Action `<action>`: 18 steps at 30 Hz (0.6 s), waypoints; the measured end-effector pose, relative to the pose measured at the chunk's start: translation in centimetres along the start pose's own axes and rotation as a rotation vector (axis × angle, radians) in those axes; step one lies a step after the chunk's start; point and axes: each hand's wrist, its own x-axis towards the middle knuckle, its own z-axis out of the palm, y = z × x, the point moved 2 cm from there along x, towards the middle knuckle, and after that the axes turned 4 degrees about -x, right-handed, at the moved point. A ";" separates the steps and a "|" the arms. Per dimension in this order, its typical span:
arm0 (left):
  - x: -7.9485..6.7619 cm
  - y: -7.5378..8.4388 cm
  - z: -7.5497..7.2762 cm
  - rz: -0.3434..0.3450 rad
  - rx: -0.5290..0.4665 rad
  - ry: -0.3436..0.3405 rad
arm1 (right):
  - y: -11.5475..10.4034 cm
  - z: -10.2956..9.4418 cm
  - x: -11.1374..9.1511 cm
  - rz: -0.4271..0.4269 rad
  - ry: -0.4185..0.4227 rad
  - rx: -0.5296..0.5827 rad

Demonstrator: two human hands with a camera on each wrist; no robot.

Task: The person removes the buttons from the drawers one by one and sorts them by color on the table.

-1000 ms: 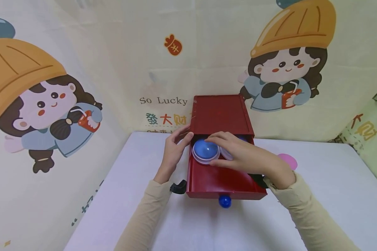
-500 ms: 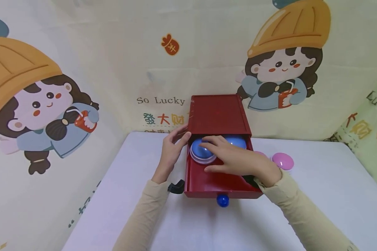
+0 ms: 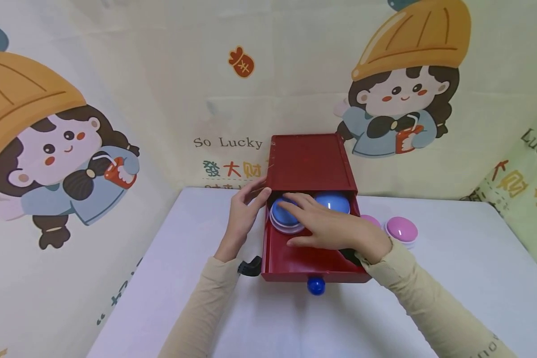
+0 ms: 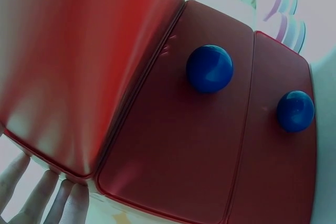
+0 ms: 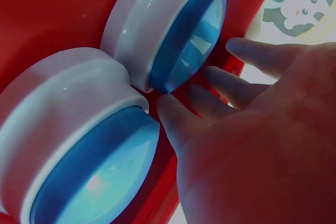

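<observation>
Two push buttons with blue domes and white bases sit side by side at the back of a pulled-out red drawer (image 3: 304, 256). In the head view, the left button (image 3: 284, 214) is partly covered by my right hand (image 3: 326, 223), whose fingers are spread above it. The right button (image 3: 333, 202) shows behind that hand. In the right wrist view, the fingers extend beside the far button (image 5: 189, 40), with the near button (image 5: 100, 166) at lower left. My left hand (image 3: 246, 214) rests its fingers along the left side of the red cabinet (image 3: 311, 161).
Two pink-topped buttons stand on the white table (image 3: 452, 278), right of the cabinet; one pink button (image 3: 401, 228) shows fully. A blue knob (image 3: 316, 286) projects from the drawer front. Lower fronts carry another blue knob (image 4: 210, 69). A printed cloth (image 3: 295, 74) hangs behind.
My right hand has shifted slightly left and nearer, away from the right blue button, which is now more visible. The left hand stays at the cabinet's side. The head view has turned slightly.
</observation>
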 end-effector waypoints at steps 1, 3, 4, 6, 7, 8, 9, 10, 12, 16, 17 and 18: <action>0.0 0.0 0.0 0.002 -0.001 -0.002 | 0.0 0.0 0.0 -0.004 -0.002 0.001; 0.0 -0.1 0.0 0.004 -0.002 -0.004 | 0.0 0.0 0.1 -0.003 -0.007 -0.002; 0.0 -0.1 0.0 0.004 -0.003 -0.005 | 0.0 0.0 0.2 -0.004 -0.009 -0.004; 0.1 -0.1 0.0 0.003 -0.004 -0.006 | 0.1 0.0 0.3 -0.004 -0.015 -0.013; 0.1 -0.1 0.0 0.001 -0.004 -0.005 | 0.1 0.0 0.4 -0.003 -0.021 -0.017; 0.1 -0.1 0.0 -0.001 -0.004 -0.004 | 0.1 0.0 0.5 -0.004 -0.027 -0.026; 0.1 -0.1 0.0 -0.003 -0.003 -0.005 | 0.2 0.0 0.6 -0.002 -0.035 -0.033; 0.1 -0.1 0.0 -0.005 -0.001 -0.004 | 0.2 -0.1 0.7 0.002 -0.041 -0.038; 0.1 -0.1 0.0 -0.008 0.000 -0.004 | 0.2 -0.2 0.9 0.010 -0.054 -0.048; 0.1 0.0 -0.1 -0.014 0.003 -0.001 | 0.1 -0.4 1.2 0.021 -0.072 -0.061; 0.1 0.0 -0.1 -0.015 0.004 0.000 | 0.1 -0.4 1.3 0.021 -0.077 -0.066; 0.0 0.0 -0.1 -0.014 0.006 0.000 | 0.1 -0.4 1.4 0.020 -0.081 -0.070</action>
